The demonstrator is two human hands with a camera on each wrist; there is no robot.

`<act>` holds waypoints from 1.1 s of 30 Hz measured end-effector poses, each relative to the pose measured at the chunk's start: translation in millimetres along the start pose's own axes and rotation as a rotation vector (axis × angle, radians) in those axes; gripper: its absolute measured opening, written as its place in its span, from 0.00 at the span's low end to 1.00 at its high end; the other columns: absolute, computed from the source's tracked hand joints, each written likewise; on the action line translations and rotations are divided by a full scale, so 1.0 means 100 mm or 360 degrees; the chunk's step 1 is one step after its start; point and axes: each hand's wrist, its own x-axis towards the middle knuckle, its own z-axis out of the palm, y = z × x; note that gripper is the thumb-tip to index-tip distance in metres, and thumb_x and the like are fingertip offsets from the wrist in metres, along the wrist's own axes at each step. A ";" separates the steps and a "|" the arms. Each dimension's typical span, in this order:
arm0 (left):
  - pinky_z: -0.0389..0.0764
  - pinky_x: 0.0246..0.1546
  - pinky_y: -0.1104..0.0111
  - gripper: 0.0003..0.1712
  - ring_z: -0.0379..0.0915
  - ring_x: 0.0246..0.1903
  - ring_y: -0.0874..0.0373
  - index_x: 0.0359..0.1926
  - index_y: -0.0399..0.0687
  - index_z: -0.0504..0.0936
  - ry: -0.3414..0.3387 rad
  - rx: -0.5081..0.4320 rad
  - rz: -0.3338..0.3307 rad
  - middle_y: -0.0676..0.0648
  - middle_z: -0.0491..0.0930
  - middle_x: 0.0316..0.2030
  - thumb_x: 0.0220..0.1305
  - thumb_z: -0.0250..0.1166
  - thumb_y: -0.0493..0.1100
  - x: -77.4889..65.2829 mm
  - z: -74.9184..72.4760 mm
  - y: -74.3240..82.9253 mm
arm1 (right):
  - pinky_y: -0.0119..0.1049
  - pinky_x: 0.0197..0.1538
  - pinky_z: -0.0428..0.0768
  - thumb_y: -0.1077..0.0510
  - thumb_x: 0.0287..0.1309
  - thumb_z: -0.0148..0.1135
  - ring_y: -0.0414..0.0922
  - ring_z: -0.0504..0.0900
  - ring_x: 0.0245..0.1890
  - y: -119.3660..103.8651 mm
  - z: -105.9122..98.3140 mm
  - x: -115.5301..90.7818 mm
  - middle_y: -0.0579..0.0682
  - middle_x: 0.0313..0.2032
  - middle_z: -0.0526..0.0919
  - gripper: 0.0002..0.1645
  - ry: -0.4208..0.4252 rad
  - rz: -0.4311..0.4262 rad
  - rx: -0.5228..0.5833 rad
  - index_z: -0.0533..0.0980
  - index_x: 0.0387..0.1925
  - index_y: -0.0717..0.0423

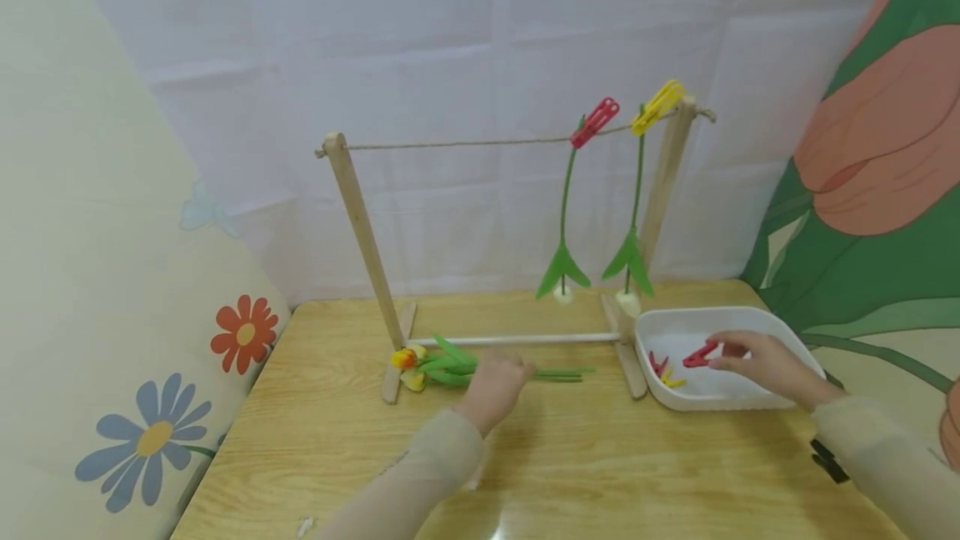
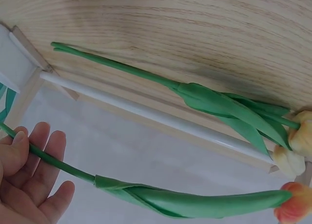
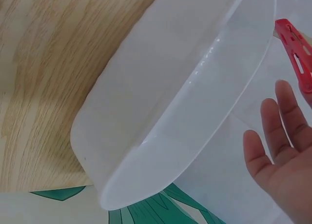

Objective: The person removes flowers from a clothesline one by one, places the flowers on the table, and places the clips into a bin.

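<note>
Right, from my end the left hand (image 1: 497, 388) has a tulip (image 2: 195, 202) by the stem, thumb laid over it against the fingers, near two loose tulips (image 2: 209, 98) on the table (image 1: 600, 461). The right hand (image 1: 757, 361) pinches a red clip (image 1: 699, 356) over the tray (image 1: 716, 404), its other fingers relaxed; I can't tell whether the clip's jaws are squeezed apart. I'd judge the step to be getting flower and clip in hand at once, so I'd keep the left pinch light, on bare stem and off the leaves, and raise it smoothly so nothing snags on the loose pair. On the right, I'd want thumb and finger well back on the handles. The hung tulips (image 1: 561, 265), heads down from the cord (image 1: 450, 143), make a fair model: each pinned close to its stem's end.
</note>
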 end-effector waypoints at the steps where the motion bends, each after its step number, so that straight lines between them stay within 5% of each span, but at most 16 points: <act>1: 0.77 0.37 0.72 0.12 0.79 0.28 0.63 0.38 0.55 0.86 -0.0030 0.0003 -0.0003 0.55 0.84 0.26 0.53 0.70 0.36 0.00 0.00 0.01 | 0.30 0.32 0.74 0.65 0.53 0.72 0.25 0.68 0.30 0.00 0.01 0.00 0.43 0.28 0.78 0.16 -0.0013 -0.0001 0.0005 0.81 0.42 0.70; 19: 0.80 0.44 0.72 0.15 0.81 0.35 0.64 0.46 0.56 0.85 -0.0347 0.0089 -0.0036 0.55 0.85 0.34 0.57 0.69 0.36 0.08 0.08 0.08 | 0.31 0.31 0.73 0.63 0.56 0.71 0.30 0.69 0.29 0.05 0.00 0.18 0.48 0.31 0.82 0.15 -0.0409 -0.0044 0.0025 0.80 0.42 0.71; 29: 0.80 0.40 0.73 0.18 0.80 0.34 0.65 0.48 0.60 0.85 -0.0378 0.0210 -0.0033 0.57 0.84 0.33 0.57 0.71 0.38 0.08 0.23 0.09 | 0.31 0.30 0.71 0.63 0.55 0.71 0.30 0.67 0.27 0.12 0.04 0.29 0.42 0.28 0.78 0.15 -0.0528 -0.0072 -0.0008 0.81 0.41 0.69; 33: 0.80 0.39 0.71 0.17 0.80 0.33 0.64 0.46 0.59 0.84 -0.0313 0.0234 -0.0007 0.57 0.84 0.32 0.56 0.70 0.37 0.07 0.49 0.06 | 0.32 0.31 0.70 0.62 0.56 0.71 0.32 0.67 0.28 0.13 0.06 0.35 0.42 0.28 0.77 0.13 -0.0599 -0.0056 -0.0057 0.82 0.41 0.65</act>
